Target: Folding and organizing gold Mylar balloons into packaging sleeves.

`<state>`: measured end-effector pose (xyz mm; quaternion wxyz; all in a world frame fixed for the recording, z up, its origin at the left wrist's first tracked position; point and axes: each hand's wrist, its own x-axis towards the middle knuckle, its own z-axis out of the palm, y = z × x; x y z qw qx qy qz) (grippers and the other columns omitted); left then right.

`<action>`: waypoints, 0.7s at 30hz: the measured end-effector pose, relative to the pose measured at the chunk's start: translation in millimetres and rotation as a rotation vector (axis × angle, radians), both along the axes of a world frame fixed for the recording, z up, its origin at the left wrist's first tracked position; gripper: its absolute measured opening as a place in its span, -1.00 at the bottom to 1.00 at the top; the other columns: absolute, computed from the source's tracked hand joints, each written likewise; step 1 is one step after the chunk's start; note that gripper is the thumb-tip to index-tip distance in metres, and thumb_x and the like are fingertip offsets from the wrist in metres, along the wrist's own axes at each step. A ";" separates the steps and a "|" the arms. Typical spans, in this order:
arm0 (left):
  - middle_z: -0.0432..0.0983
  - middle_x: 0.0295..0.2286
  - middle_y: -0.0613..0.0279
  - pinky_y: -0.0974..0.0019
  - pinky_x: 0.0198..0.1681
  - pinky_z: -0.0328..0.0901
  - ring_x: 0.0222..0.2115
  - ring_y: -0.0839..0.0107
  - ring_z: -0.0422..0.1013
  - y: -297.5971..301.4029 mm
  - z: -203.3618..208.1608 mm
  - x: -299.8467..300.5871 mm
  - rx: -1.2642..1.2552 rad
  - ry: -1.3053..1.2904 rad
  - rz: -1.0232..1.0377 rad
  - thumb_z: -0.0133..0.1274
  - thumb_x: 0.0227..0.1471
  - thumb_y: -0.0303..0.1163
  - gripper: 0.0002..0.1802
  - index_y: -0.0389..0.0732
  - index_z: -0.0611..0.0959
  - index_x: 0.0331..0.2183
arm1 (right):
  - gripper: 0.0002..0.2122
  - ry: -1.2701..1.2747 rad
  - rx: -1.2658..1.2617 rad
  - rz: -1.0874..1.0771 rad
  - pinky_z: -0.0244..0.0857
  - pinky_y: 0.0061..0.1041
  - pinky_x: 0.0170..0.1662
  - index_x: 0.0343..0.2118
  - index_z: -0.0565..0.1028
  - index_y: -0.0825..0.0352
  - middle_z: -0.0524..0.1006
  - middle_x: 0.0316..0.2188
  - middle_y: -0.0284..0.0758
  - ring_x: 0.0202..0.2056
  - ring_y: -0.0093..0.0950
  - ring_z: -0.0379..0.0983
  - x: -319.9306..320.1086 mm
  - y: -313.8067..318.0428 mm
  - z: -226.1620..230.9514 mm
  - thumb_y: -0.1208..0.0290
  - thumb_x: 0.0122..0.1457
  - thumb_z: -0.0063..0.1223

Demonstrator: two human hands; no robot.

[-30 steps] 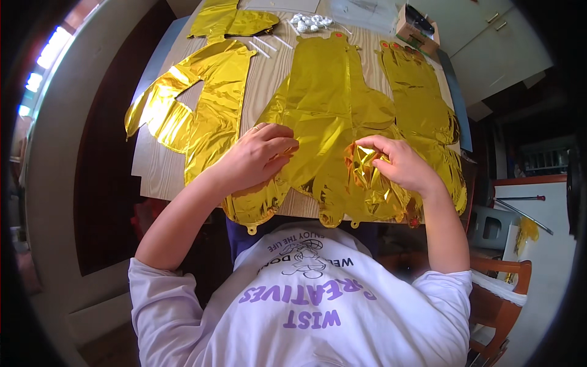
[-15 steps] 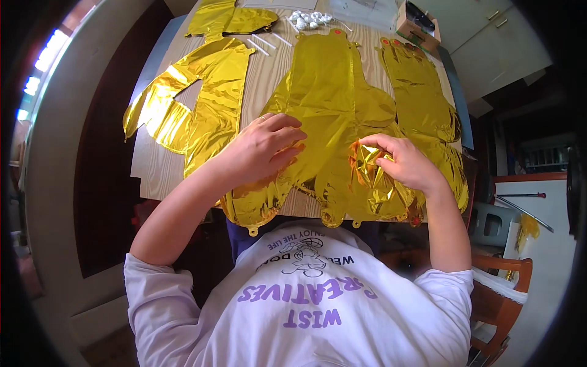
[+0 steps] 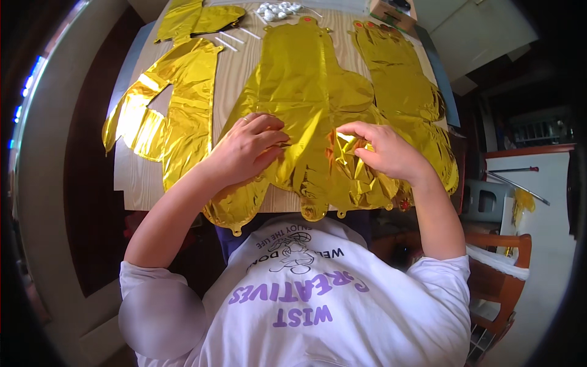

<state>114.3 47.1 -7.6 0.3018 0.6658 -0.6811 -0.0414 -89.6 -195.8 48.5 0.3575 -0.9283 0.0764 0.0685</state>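
Observation:
A flat gold foil balloon [image 3: 293, 92] lies across the middle of the table, its lower lobes reaching past the near edge. On its left part rests my left hand [image 3: 254, 144], closed, with fingers bent toward the thumb; what is between the fingertips is hidden. My right hand [image 3: 388, 150] is over the right part, index finger and thumb curled round a crumpled, raised fold of the same foil. Small tabs with holes stick out along the balloon's near edge. A red round spot [image 3: 307, 20] marks its far end.
Other flat gold foil balloons lie at the left [image 3: 189, 104] and right [image 3: 397, 73]. White sticks [image 3: 231, 41] and a heap of small white pieces [image 3: 278, 10] are at the back, near a cardboard box [image 3: 391, 13]. A wooden chair [image 3: 501, 275] stands at the lower right.
The view has shifted, so the table and balloons appear farther left. Both hands stay at about the same spots on the foil, with only slight movement.

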 end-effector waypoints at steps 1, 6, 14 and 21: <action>0.48 -0.09 0.05 0.06 0.07 0.30 -0.02 0.04 0.41 -0.7 -1.5 -0.7 -0.014 0.000 -0.002 0.17 0.06 -0.41 -0.73 -0.20 0.66 -0.14 | -0.58 0.008 0.002 -0.028 0.37 -0.25 0.07 0.09 0.44 0.35 0.57 -0.05 -0.06 -0.04 -0.11 0.52 -3.1 0.3 1.9 0.52 0.11 0.02; 0.49 -0.09 0.05 0.03 0.07 0.30 -0.02 0.02 0.41 0.1 -3.3 -6.9 -0.049 0.025 0.037 0.20 0.02 -0.46 -0.73 -0.23 0.66 -0.16 | -0.43 0.059 -0.118 -0.324 0.34 -0.27 0.05 0.09 0.42 0.44 0.53 -0.13 -0.07 -0.05 -0.13 0.47 -27.8 12.8 16.7 0.21 0.07 0.30; 0.51 -0.09 0.07 0.03 0.07 0.30 -0.01 0.02 0.41 -1.1 -3.2 -8.7 -0.062 0.033 0.046 0.22 0.01 -0.48 -0.73 -0.21 0.66 -0.17 | -0.50 0.144 -0.336 -0.322 0.28 -0.24 0.05 -0.08 0.49 0.40 0.53 -0.20 -0.14 -0.05 -0.16 0.45 -39.3 13.0 1.3 0.19 -0.03 0.35; 0.51 -0.09 0.06 0.02 0.08 0.29 0.00 0.01 0.40 0.4 -5.5 -7.9 -0.060 0.031 0.046 0.20 0.03 -0.47 -0.73 -0.21 0.67 -0.15 | -0.65 0.064 -0.266 -0.288 0.33 -0.21 -0.04 -0.20 0.53 0.40 0.54 -0.24 -0.12 -0.15 -0.13 0.49 -38.7 15.3 1.1 0.32 -0.01 0.31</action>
